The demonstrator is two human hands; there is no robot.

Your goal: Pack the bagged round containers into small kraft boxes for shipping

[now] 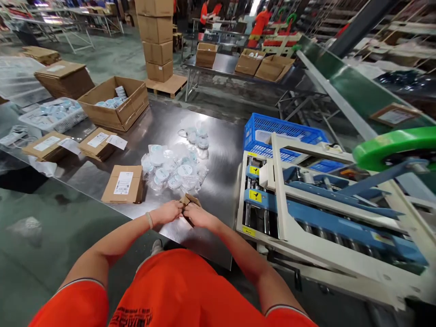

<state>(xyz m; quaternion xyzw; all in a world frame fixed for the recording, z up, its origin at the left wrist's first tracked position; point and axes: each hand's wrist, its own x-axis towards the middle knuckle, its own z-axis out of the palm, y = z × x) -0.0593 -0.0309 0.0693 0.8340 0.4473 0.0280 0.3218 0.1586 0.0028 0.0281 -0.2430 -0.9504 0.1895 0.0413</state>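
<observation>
Near the front edge of the metal table [221, 190], my left hand [172, 211] and my right hand [197, 214] are close together on a small brown cardboard box [191, 199]. The fingers of both hands are bent around its upper part, and they partly cover it. Just beyond lies a pile of clear bags with round white and light blue items [173, 170]. A few loose round items [200, 136] rest behind that pile. To the left is a stack of flat brown cardboard with a white label [123, 182].
Two more labelled cardboard stacks [47, 144], an open carton [119, 109] and a white basket [54, 122] stand left. At right are a roller machine [282, 218] with a green wheel [395, 143] and a blue crate [259, 120]. People in orange stand far back.
</observation>
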